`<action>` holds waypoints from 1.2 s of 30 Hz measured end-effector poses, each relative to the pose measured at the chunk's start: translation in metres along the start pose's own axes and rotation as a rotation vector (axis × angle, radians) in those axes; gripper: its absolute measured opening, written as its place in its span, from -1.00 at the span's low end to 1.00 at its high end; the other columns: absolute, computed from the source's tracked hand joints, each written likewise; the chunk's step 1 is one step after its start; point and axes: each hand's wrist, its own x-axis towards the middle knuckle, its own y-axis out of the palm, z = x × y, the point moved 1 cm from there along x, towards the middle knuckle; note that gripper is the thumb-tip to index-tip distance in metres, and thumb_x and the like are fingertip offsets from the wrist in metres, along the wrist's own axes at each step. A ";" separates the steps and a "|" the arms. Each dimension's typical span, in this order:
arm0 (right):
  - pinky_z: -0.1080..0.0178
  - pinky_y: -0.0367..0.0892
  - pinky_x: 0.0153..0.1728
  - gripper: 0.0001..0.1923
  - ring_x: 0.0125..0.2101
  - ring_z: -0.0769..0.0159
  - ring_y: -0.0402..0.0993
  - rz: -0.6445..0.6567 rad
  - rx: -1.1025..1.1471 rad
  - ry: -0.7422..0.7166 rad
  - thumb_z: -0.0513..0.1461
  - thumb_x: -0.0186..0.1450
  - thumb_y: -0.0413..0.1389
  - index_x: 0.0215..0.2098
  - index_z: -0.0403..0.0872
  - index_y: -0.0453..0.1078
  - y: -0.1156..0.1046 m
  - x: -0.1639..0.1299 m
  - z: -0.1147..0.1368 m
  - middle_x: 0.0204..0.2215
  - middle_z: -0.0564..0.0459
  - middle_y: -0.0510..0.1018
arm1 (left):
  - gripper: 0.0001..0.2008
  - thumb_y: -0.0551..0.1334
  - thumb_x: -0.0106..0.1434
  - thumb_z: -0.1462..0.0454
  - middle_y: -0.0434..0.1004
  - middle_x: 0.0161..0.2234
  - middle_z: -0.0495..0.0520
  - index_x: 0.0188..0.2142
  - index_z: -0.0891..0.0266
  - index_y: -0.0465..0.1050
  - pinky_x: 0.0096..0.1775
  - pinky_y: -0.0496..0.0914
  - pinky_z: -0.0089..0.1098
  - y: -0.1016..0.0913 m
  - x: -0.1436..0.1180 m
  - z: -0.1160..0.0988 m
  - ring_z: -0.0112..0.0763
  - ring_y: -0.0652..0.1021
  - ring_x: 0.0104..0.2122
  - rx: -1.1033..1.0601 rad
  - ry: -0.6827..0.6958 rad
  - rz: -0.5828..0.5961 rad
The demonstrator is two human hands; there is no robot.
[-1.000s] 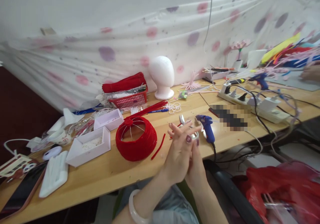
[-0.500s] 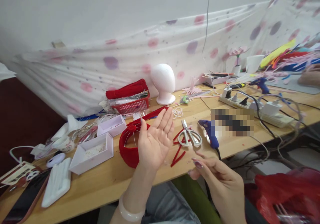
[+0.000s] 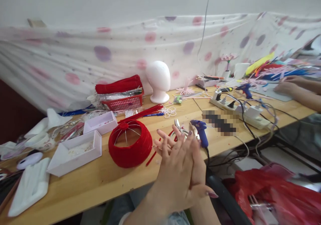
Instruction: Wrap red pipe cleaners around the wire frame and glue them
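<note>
I had brought my left hand (image 3: pixel 177 166) and right hand (image 3: pixel 198 164) back together, palms pressed flat and fingers spread, clamped on nothing I could see, so the red wire-framed hat (image 3: pixel 130 142) and scissors (image 3: pixel 179 128) lay untouched on the table (image 3: pixel 105 181).

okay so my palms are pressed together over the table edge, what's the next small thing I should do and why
Probably part the hands and reach the right hand forward to the scissors. The left hand lies flat against it and both hold nothing, while the scissors and loose red pipe cleaner pieces lie just ahead, beside the red wrapped frame.
</note>
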 end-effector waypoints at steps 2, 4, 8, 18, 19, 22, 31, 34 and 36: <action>0.29 0.54 -0.45 -0.50 -0.52 0.35 0.57 -0.087 0.403 0.191 0.06 0.53 -0.18 -0.14 0.05 0.53 -0.002 0.005 -0.003 -0.45 0.07 0.65 | 0.01 0.17 0.29 -0.22 0.23 0.34 0.49 0.45 0.39 -0.13 0.31 0.18 0.14 0.011 -0.009 0.002 0.15 0.28 0.35 0.169 -0.003 -0.001; 0.42 0.32 -0.68 -0.60 -0.77 0.47 0.19 -0.135 0.728 0.355 0.09 0.40 0.11 -0.41 0.00 0.44 -0.003 0.010 -0.005 -0.76 0.25 0.30 | -0.02 0.22 0.27 -0.20 0.42 0.21 0.55 0.37 0.49 0.03 0.17 0.40 0.03 0.017 -0.014 0.003 0.13 0.48 0.20 0.227 -0.007 -0.021; 0.48 0.08 -0.78 -0.36 -0.82 0.57 -0.23 -0.029 1.032 0.528 0.06 0.26 0.30 -0.70 -0.03 0.05 -0.001 0.024 0.000 -0.87 0.36 -0.06 | -0.28 0.24 0.33 -0.05 0.53 0.12 0.48 0.24 0.48 0.22 0.13 0.45 -0.05 0.014 -0.013 -0.002 0.03 0.57 0.10 0.253 0.029 -0.095; 0.46 0.20 -0.74 -0.81 -0.81 0.50 0.20 -0.360 0.557 0.127 -0.06 0.27 0.32 -0.29 0.02 0.52 -0.036 0.071 -0.007 -0.81 0.32 0.32 | -0.31 0.04 0.51 0.20 0.73 -0.22 0.13 0.46 0.37 -0.26 0.15 0.49 -0.09 -0.003 -0.048 0.003 -0.31 0.71 -0.26 -0.037 0.149 -0.295; 0.44 0.36 -0.61 -0.65 -0.67 0.46 0.44 -0.340 0.509 0.106 -0.13 0.18 0.40 -0.07 0.08 0.52 -0.035 0.075 -0.009 -0.64 0.26 0.53 | -0.33 0.01 0.51 0.27 0.74 -0.23 0.10 0.47 0.32 -0.31 -0.01 0.59 -0.29 -0.009 -0.055 0.007 -0.39 0.71 -0.33 -0.119 0.132 -0.283; 0.28 0.54 -0.30 -0.08 -0.19 0.25 0.66 -0.272 0.335 0.081 -0.27 -0.07 0.52 0.20 0.25 0.36 -0.020 0.084 -0.014 0.06 0.06 0.61 | -0.26 -0.03 0.43 0.46 0.34 0.31 0.30 0.48 0.11 -0.35 -0.17 0.61 -0.48 -0.037 -0.074 0.018 -0.42 0.69 -0.12 -0.134 -0.053 -0.316; 0.32 0.35 -0.56 -0.65 -0.62 0.36 0.41 -0.115 -0.095 0.101 0.05 0.39 0.14 -0.32 -0.02 0.57 0.026 0.068 -0.028 -0.66 0.16 0.43 | -0.50 0.26 0.28 0.44 0.60 0.08 0.10 0.19 0.11 0.38 0.39 0.06 0.16 -0.092 -0.104 0.060 -0.14 0.47 0.23 0.275 -0.307 -0.815; 0.00 0.40 0.07 -0.59 0.08 0.04 0.47 0.217 -0.234 -0.047 -0.01 0.32 0.23 0.09 0.07 0.46 0.037 0.062 -0.032 0.04 -0.05 0.56 | -0.45 0.30 0.28 0.38 0.42 0.24 0.18 0.25 0.11 0.32 0.32 0.23 0.08 -0.086 -0.110 0.080 -0.11 0.41 0.26 0.173 -0.460 -0.928; -0.16 0.15 0.29 -0.35 0.32 -0.05 0.19 0.383 -0.243 -0.087 -0.01 0.29 0.25 0.30 0.11 0.25 0.045 0.058 -0.035 0.29 -0.09 0.34 | -0.42 0.31 0.29 0.33 0.30 0.31 0.20 0.28 0.09 0.28 0.31 0.24 0.07 -0.079 -0.110 0.089 -0.06 0.33 0.32 0.134 -0.520 -0.908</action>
